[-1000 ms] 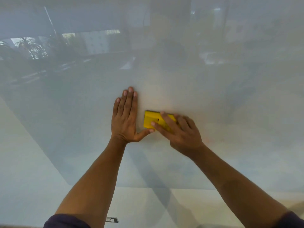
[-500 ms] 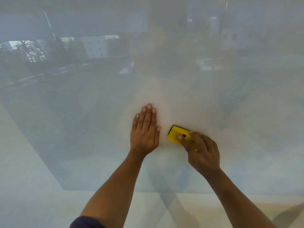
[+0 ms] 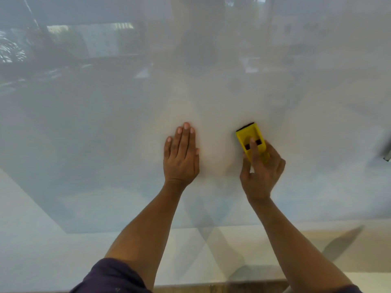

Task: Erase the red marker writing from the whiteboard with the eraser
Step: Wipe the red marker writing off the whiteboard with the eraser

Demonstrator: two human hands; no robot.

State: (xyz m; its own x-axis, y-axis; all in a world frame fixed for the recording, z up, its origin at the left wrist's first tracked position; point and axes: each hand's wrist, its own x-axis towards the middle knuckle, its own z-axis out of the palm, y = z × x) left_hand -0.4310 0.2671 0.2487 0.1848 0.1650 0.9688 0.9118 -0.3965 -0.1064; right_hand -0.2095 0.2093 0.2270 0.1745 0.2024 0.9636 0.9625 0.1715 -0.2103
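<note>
Glossy whiteboard [image 3: 84,144] across the whole view, no red writing visible. Left hand [image 3: 181,154] flat and open on it, holding nothing. Right hand [image 3: 261,169] closed around yellow eraser [image 3: 250,140], just right of centre, pad against the surface. Wiping step, probably near done; next, a check for leftover marks.

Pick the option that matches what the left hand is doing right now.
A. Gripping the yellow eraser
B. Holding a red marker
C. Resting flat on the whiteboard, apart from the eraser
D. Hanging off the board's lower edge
C. The left hand lies palm-down with fingers together on the whiteboard, with a clear gap of bare board between it and the yellow eraser, which the right hand holds.
</note>
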